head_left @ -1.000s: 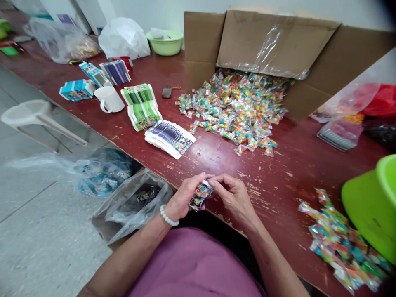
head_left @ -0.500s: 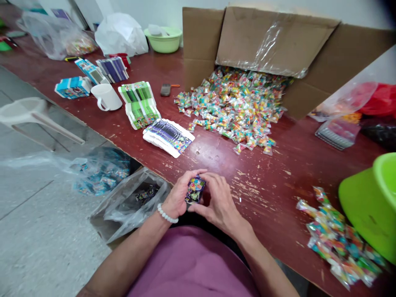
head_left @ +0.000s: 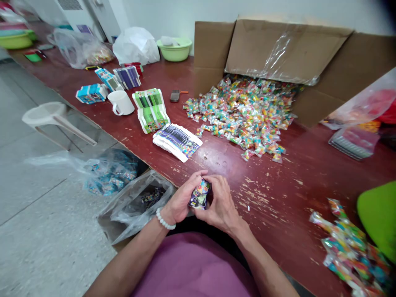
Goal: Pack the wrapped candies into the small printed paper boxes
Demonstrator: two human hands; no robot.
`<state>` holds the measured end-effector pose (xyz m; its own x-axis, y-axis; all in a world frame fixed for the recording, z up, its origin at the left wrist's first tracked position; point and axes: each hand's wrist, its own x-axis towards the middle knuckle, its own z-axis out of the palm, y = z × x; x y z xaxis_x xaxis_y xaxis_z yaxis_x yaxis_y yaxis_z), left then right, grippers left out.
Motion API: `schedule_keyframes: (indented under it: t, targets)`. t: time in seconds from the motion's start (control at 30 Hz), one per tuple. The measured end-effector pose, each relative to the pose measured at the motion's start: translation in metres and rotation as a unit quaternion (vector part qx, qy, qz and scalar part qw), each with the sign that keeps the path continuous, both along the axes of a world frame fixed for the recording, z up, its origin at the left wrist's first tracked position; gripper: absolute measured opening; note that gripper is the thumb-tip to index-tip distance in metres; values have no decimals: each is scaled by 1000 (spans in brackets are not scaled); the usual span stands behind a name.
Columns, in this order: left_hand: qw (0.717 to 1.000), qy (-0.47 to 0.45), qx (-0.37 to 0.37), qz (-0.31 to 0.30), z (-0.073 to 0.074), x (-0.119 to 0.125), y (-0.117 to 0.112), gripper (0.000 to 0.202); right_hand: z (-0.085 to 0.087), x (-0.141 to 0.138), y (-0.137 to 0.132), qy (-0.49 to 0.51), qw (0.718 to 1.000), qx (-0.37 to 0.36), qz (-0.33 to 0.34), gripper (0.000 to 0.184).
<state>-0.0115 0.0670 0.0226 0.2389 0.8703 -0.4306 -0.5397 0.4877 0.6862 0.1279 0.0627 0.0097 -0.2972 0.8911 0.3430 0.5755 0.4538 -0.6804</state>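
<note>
A small dark candy box (head_left: 200,194) with colourful printing is held between both hands, just over the table's front edge. My left hand (head_left: 182,201), with a pale bead bracelet at the wrist, grips its left side. My right hand (head_left: 222,203) closes on its right side, thumb near the bottom and fingers at the top. Beyond my hands lies a stack of flat purple printed cartons (head_left: 177,141), with green flat cartons (head_left: 151,110) behind it. Below on the left, an open carton lined with a clear bag (head_left: 130,214) holds some dark boxes (head_left: 151,197).
Wrapped candies (head_left: 247,111) spill from a big cardboard box (head_left: 284,49) at the back. More candies (head_left: 352,243) lie beside a green tub (head_left: 379,218) on the right. A white mug (head_left: 121,103), blue boxes (head_left: 92,93) and a plastic stool (head_left: 55,115) are on the left.
My view has turned somewhat left, so the table's things appear farther right. The candy box is tilted slightly more and shows more of its printed face; both hands keep hold of it.
</note>
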Motion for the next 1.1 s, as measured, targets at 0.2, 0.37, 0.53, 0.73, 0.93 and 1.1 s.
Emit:
schedule_keyframes:
  t: [0.2, 0.37, 0.53, 0.73, 0.93, 1.1]
  targets:
    - [995, 60, 60, 51, -4, -16, -6, 36, -1, -19, 5, -35, 998, 12, 42, 77]
    - [987, 137, 54, 61, -7, -33, -10, 44, -5, -42, 16, -6, 997, -4, 76, 72]
    - [974, 176, 13, 140, -8, -55, -18, 50, -3, -57, 28, -22, 974, -50, 218, 82]
    - [925, 337, -13, 173, -31, -119, -36, 64, -18, -53, 103, -14, 996, -52, 65, 76]
    - [828, 542, -9, 141, -57, -166, -51, 72, -34, -62, 168, -147, 976, -106, -121, 78]
    - [848, 509, 31, 141, -60, -155, -45, 64, -39, -71, 166, -136, 963, -134, -189, 78]
